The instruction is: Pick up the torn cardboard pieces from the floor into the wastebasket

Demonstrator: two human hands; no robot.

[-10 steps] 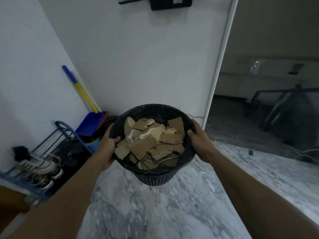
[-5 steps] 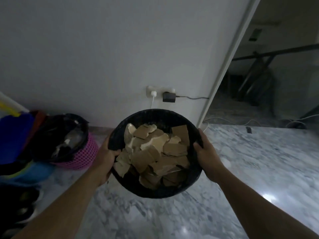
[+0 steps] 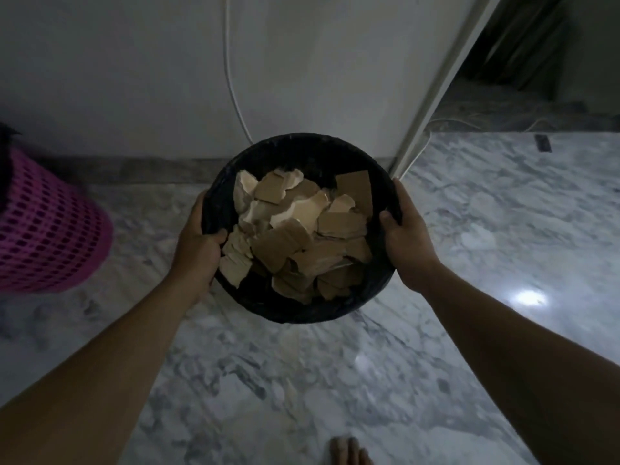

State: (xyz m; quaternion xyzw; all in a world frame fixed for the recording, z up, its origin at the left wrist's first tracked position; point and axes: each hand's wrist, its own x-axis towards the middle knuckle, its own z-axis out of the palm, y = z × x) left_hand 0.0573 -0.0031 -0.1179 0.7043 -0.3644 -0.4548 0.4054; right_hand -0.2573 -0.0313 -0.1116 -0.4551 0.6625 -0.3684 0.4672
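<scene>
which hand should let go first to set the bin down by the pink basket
Probably right. The left hand holds the bin on the side toward the pink basket, so it can guide it there.

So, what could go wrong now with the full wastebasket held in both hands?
The torn cardboard pieces are heaped high in the black wastebasket, so tilting it may spill some. The left hand and right hand grip only the rim, which might slip. A bare foot lies below.
</scene>
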